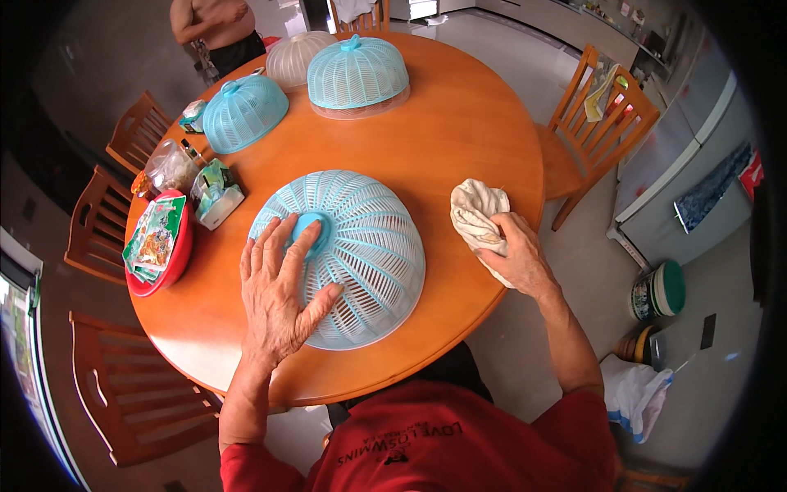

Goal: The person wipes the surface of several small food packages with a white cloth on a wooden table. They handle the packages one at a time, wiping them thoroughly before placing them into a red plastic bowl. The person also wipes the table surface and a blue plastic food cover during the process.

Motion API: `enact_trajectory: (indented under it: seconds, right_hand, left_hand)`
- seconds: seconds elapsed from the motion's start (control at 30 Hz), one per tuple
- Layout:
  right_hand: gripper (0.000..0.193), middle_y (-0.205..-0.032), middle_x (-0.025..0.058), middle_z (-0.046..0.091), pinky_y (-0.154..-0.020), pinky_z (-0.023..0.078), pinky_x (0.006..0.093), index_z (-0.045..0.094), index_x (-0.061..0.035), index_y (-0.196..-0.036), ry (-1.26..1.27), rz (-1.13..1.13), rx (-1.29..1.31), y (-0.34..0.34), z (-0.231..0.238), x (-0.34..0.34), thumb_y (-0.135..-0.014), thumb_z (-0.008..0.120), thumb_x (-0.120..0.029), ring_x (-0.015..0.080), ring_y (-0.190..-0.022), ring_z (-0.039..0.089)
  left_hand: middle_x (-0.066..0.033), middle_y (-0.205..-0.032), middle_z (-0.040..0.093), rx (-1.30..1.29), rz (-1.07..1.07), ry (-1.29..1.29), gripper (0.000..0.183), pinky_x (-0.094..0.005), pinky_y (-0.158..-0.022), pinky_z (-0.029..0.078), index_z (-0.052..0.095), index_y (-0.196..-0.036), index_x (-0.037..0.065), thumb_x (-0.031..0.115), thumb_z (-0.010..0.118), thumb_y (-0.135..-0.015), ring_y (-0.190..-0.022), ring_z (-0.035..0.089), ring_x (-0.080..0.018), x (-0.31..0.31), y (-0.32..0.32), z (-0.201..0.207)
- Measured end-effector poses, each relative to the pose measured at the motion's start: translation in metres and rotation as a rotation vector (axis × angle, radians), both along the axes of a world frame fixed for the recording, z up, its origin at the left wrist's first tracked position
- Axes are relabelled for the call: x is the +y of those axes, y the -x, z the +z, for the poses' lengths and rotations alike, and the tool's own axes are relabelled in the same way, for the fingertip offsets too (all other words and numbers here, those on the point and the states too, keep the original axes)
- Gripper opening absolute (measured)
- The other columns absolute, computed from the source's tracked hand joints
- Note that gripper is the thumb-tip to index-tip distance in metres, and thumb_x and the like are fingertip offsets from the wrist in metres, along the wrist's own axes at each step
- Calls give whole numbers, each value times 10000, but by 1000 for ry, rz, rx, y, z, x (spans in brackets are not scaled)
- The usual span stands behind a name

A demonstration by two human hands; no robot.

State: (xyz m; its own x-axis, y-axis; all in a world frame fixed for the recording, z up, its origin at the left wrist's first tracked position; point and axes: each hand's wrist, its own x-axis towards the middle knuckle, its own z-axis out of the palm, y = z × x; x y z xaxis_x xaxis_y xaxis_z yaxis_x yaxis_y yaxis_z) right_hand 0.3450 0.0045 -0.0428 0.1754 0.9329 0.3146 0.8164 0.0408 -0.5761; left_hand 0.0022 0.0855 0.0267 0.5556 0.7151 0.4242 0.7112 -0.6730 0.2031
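Observation:
A light blue slatted food cover (373,246) stands dome-up on the near part of the round wooden table (467,123). My left hand (279,283) lies over its left side with the fingers spread, the fingertips by the round blue knob (310,233) on top. At the table's right edge my right hand (523,252) has its fingers closed round a crumpled cream cloth (477,211). Part of the cloth rests against the tabletop, and a corner shows below the hand.
Farther back stand two blue food covers (244,113) and a clear one (299,57). At left are a red basin (182,254) of packets, a tissue box (217,195) and a plastic jar (170,166). Wooden chairs (602,123) ring the table. A bare-chested person (220,29) stands beyond it.

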Motion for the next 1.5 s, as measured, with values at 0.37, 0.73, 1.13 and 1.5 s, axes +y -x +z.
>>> enact_trajectory:
  seconds: [0.37, 0.73, 1.13, 1.5]
  right_hand:
    - [334, -1357, 126, 460, -1027, 396, 347, 627, 69, -1082, -372, 169, 835, -26, 35, 25, -910, 622, -218, 200, -1249, 459]
    - [383, -1356, 173, 518, -976, 411, 495, 590, -127, -1074, -548, 707, 239, 82, 55, 102, -805, 729, -362, 364, -1222, 499]
    - [496, -1243, 191, 554, -948, 487, 418, 625, -62, -1252, 88, 788, 542, 72, 55, 177, -775, 749, -119, 343, -1138, 557]
    - [429, -1214, 45, 593, -741, 399, 428, 640, -148, -1181, -255, 824, -291, 125, 109, 134, -763, 717, -202, 232, -958, 527]
  left_hand:
    - [-162, -1410, 471, -26, 5, 28, 767, -541, -1134, 205, 540, -1361, 126, 670, 562, -820, -1353, 386, -382, 2, 2, -1]
    - [-154, -1427, 474, 50, 27, 96, 803, -555, -1122, 219, 571, -1346, 148, 724, 559, -787, -1359, 393, -369, 4, 2, 5]
    - [-116, -1458, 468, -19, 15, 205, 753, -535, -1155, 147, 598, -1336, 222, 732, 587, -781, -1382, 383, -324, 1, 4, 8]
    - [-155, -1391, 419, -131, 26, 180, 696, -596, -1113, 240, 612, -1255, 242, 655, 716, -705, -1333, 370, -378, -1, 6, -5]
